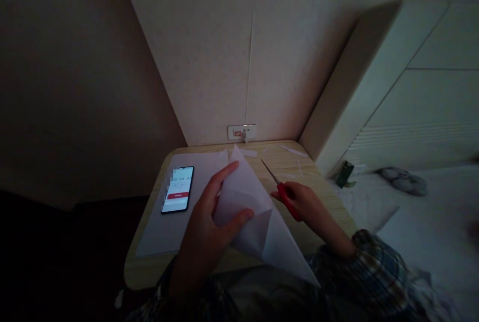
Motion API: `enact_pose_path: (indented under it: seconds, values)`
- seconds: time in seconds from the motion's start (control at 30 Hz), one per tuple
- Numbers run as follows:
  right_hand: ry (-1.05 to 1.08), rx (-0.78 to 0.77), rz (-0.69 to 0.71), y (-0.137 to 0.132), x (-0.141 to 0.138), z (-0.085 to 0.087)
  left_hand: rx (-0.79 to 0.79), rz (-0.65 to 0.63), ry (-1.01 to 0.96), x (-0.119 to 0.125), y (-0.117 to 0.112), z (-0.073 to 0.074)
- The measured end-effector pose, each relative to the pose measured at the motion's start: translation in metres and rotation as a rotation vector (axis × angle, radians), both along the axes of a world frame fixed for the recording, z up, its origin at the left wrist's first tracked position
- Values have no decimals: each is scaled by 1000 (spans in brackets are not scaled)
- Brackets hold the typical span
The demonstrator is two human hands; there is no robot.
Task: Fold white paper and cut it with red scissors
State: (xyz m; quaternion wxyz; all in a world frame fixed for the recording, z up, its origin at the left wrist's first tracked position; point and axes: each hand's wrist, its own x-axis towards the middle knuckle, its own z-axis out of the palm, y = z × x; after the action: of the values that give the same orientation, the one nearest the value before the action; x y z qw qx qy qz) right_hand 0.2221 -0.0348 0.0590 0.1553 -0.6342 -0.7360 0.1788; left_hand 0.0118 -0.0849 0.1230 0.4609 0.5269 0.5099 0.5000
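A folded sheet of white paper (243,197), narrowing to a point at the far end, is held up in my left hand (211,217). The thumb presses on its near face, and the index finger lies along its upper left side. To the right, my right hand (301,202) grips a pair of scissors (287,202) by the red handles. Their dark blades look closed and point up and left, a short way right of the paper and apart from it. Part of the paper behind my left fingers is hidden.
A small wooden table (337,202) lies below, with paper scraps (294,151) near its back edge. On the left, a lit phone (178,190) rests on white sheets (157,235). A wall socket (241,132) is behind. A bed (411,227) stands at the right.
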Motion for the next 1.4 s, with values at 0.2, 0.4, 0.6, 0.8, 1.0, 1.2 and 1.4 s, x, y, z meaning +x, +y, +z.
enact_pose_path:
  seconds: [0.2, 0.4, 0.6, 0.8, 1.0, 1.2, 1.4]
  values:
    - [-158, 62, -23, -2, 24, -39, 81, 80, 89, -7, 3, -2]
    - [-217, 103, -59, -8, 41, -47, 123, 273, 97, -25, 9, -8]
    - [-235, 112, -64, -12, 50, -58, 166, 451, 40, -38, 13, -11]
    - [-204, 94, 40, -12, 33, -66, 197, 636, 106, -48, 12, -7]
    - [-217, 70, 95, -15, 20, -73, 240, 601, 29, -46, 14, -14]
    - [-273, 43, 96, -17, 15, -66, 186, 407, 116, -38, 13, -14]
    - [-324, 23, 69, -17, 11, -57, 259, 314, 260, -30, 11, -9]
